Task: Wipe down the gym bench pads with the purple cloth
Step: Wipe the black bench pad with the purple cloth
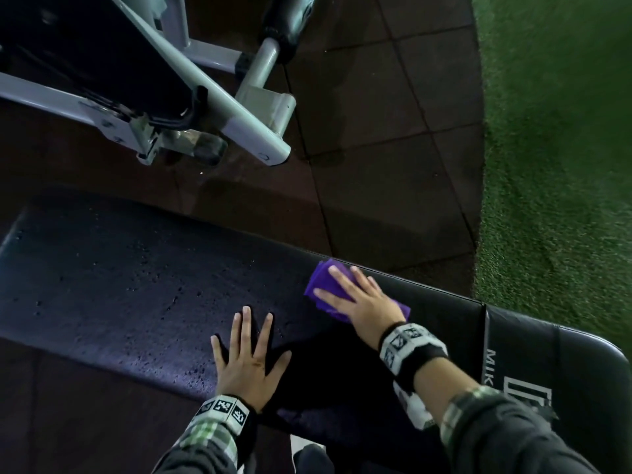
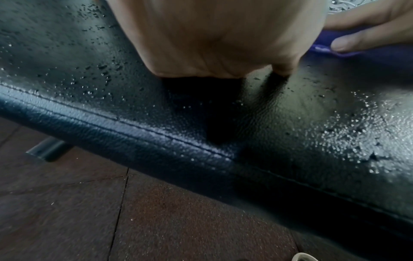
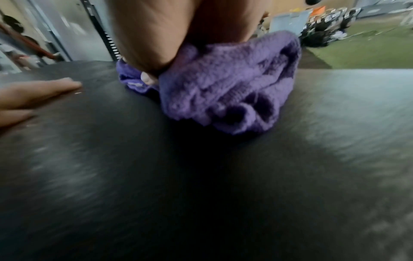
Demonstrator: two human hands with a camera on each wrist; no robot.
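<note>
Long black padded vinyl gym bench pad (image 1: 136, 295) spanning the head view, surface beaded with fine droplets, stitched seam along the near edge. Crumpled purple terry cloth (image 1: 323, 283) lying on the pad close to its far edge, toward the right end. Right hand (image 1: 355, 299) laid flat on top of the cloth, fingers extended and spread, pressing it to the vinyl; thumb tip down against the cloth in the right wrist view; no curl round the fabric visible. Left hand (image 1: 248, 359) planted palm-down on the bare pad just beside the cloth, fingers straight and splayed wide, holding nothing. Second black pad with white lettering (image 1: 533, 364) abutting at right. Grey metal machine frame (image 1: 239, 121) standing beyond on dark rubber floor tiles (image 1: 376, 148). Green turf (image 1: 564, 131) at right.
</note>
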